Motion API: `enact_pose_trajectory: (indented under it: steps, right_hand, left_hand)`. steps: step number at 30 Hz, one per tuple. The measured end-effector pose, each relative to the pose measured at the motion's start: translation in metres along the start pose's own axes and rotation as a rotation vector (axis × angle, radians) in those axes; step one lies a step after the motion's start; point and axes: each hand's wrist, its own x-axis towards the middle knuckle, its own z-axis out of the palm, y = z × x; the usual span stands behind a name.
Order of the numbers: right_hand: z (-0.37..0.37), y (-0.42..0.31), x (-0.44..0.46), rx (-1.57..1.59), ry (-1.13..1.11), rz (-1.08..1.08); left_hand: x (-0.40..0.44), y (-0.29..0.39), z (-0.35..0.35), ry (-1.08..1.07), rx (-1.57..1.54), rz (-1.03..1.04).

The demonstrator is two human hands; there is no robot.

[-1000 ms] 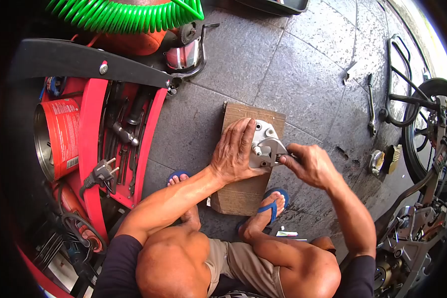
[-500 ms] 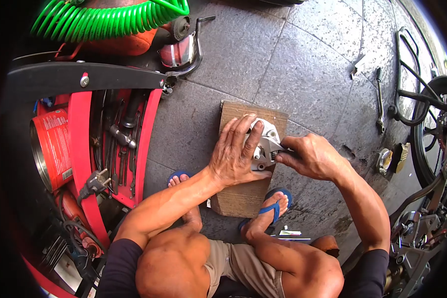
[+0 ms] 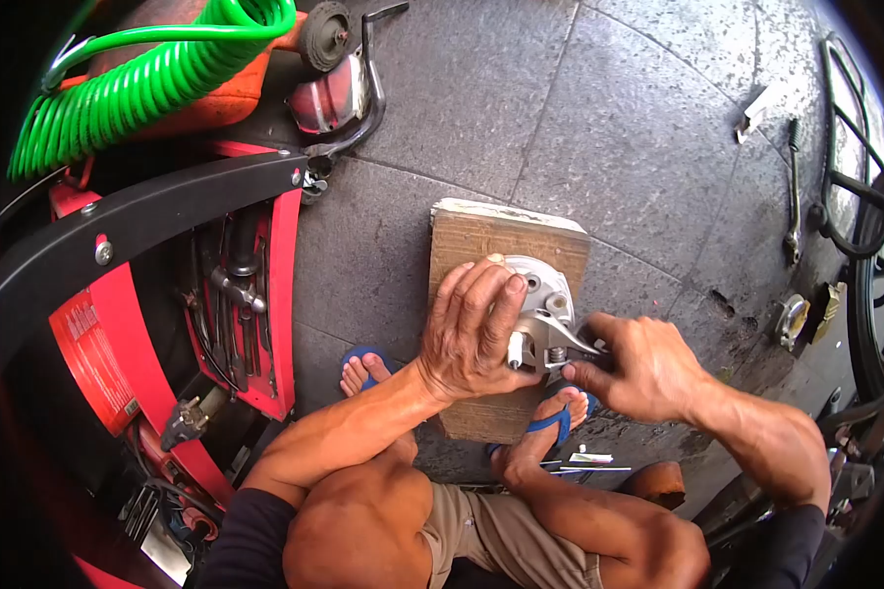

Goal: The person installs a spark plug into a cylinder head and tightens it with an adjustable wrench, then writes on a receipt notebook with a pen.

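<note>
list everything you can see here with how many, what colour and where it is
metal part: 1, silver, on the block
adjustable wrench: 1, silver, at the metal part
wooden block: 1, brown, floor, centre
tool rack: 1, red and black, left
hammer: 1, silver head, in the rack
tin: 1, red, left
plug: 1, dark, beside the rack
coiled hose: 1, green, upper left
bent bar: 1, black, upper left
long tool: 1, silver and dark, floor, right
tubular frame: 1, black, far right
shorts: 1 pair, beige, bottom
sandals: 2, blue, on the feet
left hand: 1, bare, on the metal part
right hand: 1, bare, holding the wrench
</note>
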Motion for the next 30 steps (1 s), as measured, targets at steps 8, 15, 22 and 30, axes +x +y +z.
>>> enact_pose_trajectory:
  steps: [8,15,22,30]
  right_hand:
    - [0.050,0.005,-0.006,0.416,0.130,0.134]
    - [0.087,-0.001,-0.009,0.607,0.252,0.217]
    - [0.114,0.000,-0.008,0.862,0.217,0.244]
    - [0.104,0.009,-0.011,0.609,0.234,0.011]
  left_hand:
    - [-0.001,0.003,0.003,0.003,0.077,-0.052]
    - [0.000,0.003,0.002,0.003,0.054,-0.062]
    - [0.000,0.003,0.003,0.021,0.052,-0.053]
    - [0.003,-0.002,0.001,0.027,0.030,0.028]
